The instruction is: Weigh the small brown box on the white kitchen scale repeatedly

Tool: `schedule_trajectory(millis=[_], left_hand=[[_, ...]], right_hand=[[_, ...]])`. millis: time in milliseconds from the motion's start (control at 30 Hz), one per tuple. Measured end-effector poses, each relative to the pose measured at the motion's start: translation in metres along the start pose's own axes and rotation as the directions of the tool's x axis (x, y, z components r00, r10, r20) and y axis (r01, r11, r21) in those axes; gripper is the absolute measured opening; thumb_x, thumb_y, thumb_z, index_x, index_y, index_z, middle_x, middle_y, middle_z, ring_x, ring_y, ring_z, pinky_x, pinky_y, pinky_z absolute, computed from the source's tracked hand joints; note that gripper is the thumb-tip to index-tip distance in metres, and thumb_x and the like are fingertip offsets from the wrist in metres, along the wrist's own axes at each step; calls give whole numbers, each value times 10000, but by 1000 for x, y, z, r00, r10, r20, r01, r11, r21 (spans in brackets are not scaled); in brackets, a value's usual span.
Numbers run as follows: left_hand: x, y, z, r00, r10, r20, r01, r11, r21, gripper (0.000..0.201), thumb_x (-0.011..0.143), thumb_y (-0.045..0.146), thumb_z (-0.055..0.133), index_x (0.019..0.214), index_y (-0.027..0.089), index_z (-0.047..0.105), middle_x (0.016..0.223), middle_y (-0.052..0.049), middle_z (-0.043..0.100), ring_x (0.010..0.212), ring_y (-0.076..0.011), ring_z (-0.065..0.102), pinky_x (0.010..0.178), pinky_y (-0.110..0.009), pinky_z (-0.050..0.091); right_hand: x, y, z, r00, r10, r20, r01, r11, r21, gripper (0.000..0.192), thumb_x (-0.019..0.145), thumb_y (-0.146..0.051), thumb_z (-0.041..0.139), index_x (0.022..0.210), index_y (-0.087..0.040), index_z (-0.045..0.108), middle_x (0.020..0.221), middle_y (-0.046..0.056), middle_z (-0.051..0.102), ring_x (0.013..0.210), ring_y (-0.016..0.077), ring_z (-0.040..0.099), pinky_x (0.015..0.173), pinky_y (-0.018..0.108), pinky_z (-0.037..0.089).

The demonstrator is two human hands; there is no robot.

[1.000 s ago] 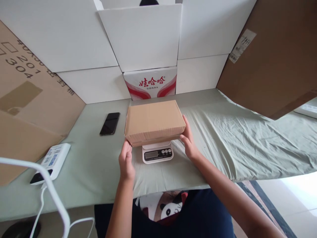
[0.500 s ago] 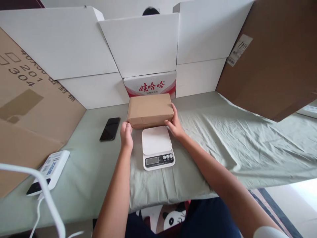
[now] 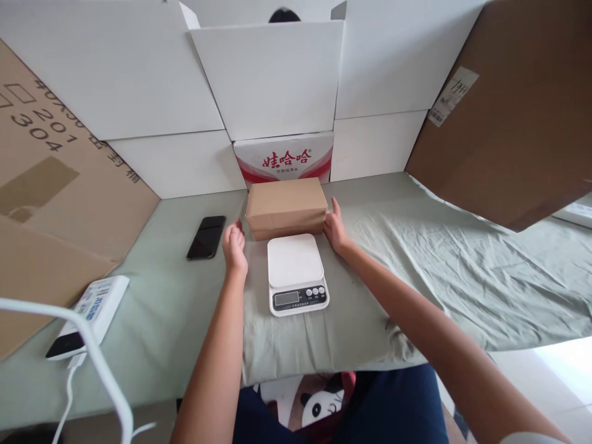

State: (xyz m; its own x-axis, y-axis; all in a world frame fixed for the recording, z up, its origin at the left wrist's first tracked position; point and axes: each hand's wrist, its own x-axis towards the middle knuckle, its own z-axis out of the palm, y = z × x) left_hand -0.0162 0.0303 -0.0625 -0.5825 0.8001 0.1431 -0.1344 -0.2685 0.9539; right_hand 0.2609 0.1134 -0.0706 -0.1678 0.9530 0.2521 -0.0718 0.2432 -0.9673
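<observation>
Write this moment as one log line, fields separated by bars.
cardboard box: on cloth behind kitchen scale | left hand: open, beside box | right hand: touching box end

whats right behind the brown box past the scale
Behind the brown cardboard box stands a white carton with red lettering, flanked by white cardboard panels. The box hides the carton's lower part. The scale in front has a bare platform.

Makeshift packing station: cartons (image 3: 272,74), scale (image 3: 296,274)
</observation>
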Motion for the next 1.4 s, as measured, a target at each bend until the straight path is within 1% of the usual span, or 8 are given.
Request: schedule_trajectory(millis=[67,133,367,533,733,900,1133,1400], left_hand=[[-2,0,2,1000,-9,29,9,1000,-7,662,795,706,647,1215,195,661,1457,-200,636,1408,-279,589,1173,-394,446],[-5,-2,6,996,15,88,-16,1000,6,660,809,719,643,1213,197,673,1416,-191,667,1378,-283,615,1159,-403,466],[-5,-7,12,984,70,161,-78,996,40,636,836,734,625,1193,210,684,1336,-170,708,1325,-276,654,1118,-402,510],[-6,-8,10,985,44,169,-54,997,54,656,818,754,634,1183,213,707,1316,-165,724,1334,-298,649,1137,-439,501],[-12,5,11,980,131,147,-132,991,0,786,816,791,597,1329,201,676,1422,-202,668,1427,-323,576,1197,-453,439],[-48,27,4,952,251,178,-255,967,1,776,847,772,583,1352,190,667,1389,-190,688,1438,-347,559,1226,-480,406],[-132,34,-32,967,217,130,-211,976,-59,767,833,750,606,1345,186,701,1378,-194,697,1424,-395,561,1213,-551,408],[-144,41,-35,997,71,14,-68,988,-138,858,734,854,615,1288,209,736,1407,-188,683,1433,-414,542,1247,-602,302]], right_hand=[[9,0,-1,981,192,-37,-185,974,130,905,917,-756,347,1679,-369,49,1509,59,624,1311,268,680,1174,562,497],[11,-1,2,966,244,-84,-228,960,165,933,897,-833,270,1678,-358,90,1523,76,607,1342,275,660,1181,561,490],[-16,-11,20,992,-96,-83,88,991,-104,874,939,-824,302,1645,-311,268,1742,18,324,1620,262,310,1335,555,256],[-22,-30,20,989,-145,-10,141,975,-174,832,958,-781,368,1631,-295,322,1729,11,356,1635,247,275,1378,492,155],[-25,-36,20,963,-266,37,267,931,-248,901,952,-777,385,1669,-264,199,1750,59,288,1653,272,220,1376,500,155],[-51,-43,11,910,-413,34,396,843,-365,966,920,-794,436,1680,-308,88,1746,80,240,1640,312,213,1360,545,196],[-126,-47,0,932,-360,40,353,878,-323,850,967,-707,452,1666,-389,87,1734,54,235,1603,365,266,1314,652,264],[-137,-57,9,929,-362,81,367,864,-344,796,1004,-641,449,1671,-355,122,1690,93,301,1548,349,328,1292,622,310]])
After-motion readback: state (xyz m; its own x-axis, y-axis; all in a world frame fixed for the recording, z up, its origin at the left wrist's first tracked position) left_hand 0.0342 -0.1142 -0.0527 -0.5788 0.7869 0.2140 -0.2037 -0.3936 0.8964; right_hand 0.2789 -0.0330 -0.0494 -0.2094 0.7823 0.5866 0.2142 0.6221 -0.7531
